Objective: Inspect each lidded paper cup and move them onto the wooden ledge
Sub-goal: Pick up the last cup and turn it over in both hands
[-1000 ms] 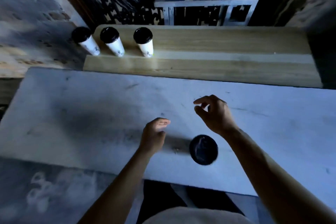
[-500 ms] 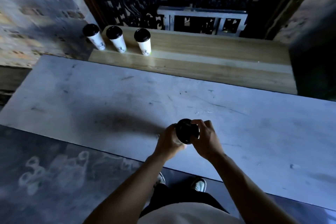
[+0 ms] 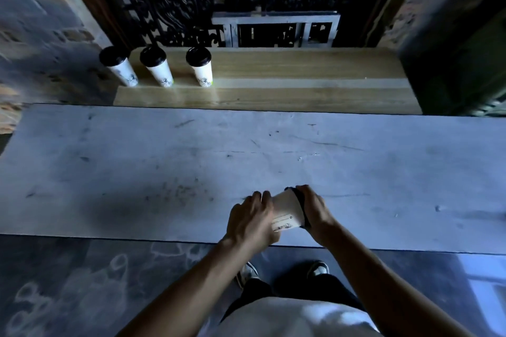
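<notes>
Head view, looking down across a pale stone table (image 3: 137, 161) toward the wooden ledge (image 3: 301, 82). Both hands were clamped on a single lidded paper cup (image 3: 286, 209), held tipped on its side above the near edge of the table: the left hand (image 3: 250, 220) was wrapped round the base end, and the right hand (image 3: 315, 209) gripped the end carrying the black lid (image 3: 299, 206). Three other cups (image 3: 160, 65) stood upright in a row at the left end of the ledge, well apart from the hands.

The step appeared to be inspection. To do it well, the cup would be rolled slowly between the two grips so that each side of the wall faced up in turn, with the right hand pressing the lid on to prevent it popping off while tilted. The paper wall would likely dent, so a light squeeze seemed wise.

The held cup was white, tapering toward its base, with a small printed label and dark graphic on the visible side near the lid. No damage could be made out in the dim light.
</notes>
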The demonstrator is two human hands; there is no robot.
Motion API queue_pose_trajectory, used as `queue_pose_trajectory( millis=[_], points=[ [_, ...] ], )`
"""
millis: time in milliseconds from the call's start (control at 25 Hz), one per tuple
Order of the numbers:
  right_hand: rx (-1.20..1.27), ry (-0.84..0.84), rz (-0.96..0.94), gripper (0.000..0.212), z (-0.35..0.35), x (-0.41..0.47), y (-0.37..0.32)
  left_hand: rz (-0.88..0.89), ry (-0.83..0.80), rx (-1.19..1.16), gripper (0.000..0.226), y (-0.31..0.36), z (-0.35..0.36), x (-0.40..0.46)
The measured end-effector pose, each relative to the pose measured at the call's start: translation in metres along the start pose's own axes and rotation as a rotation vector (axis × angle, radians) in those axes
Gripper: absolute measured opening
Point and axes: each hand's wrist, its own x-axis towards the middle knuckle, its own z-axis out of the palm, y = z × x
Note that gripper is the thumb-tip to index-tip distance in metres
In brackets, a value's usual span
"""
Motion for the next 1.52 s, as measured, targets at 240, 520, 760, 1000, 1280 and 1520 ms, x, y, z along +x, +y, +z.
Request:
queue_pose_trajectory(
  millis=[240, 520, 760, 1000, 1280, 1520],
  points=[
    [-0.070, -0.080, -0.096, 0.048, 0.012, -0.006, 0.007, -0.013, -0.066, 0.074, 0.057, 0.006, -0.014, -0.010],
    [0.136, -0.203, -0.211, 0.050, -0.002, -0.012, -0.015, -0.122, -0.050, -0.359, 0.062, 0.004, -0.032, 0.004],
    [0.362, -0.293, -0.206, 0.031, 0.004, -0.028, -0.028, -0.398, 0.054, -1.101, 0.086, 0.006, -0.038, 0.012],
    [0.277, -0.318, -0.177, 0.029, -0.006, -0.038, -0.024, -0.510, 0.056, -1.231, 0.103, 0.023, -0.043, 0.007],
    [0.212, -0.312, -0.227, 0.039, -0.030, -0.036, -0.026, -0.513, 0.044, -1.071, 0.076, 0.045, -0.054, 0.007],
    [0.138, -0.371, -0.238, 0.039, -0.041, -0.041, -0.031, -0.494, 0.402, -1.040, 0.023, 0.042, -0.051, 0.008]
  ],
)
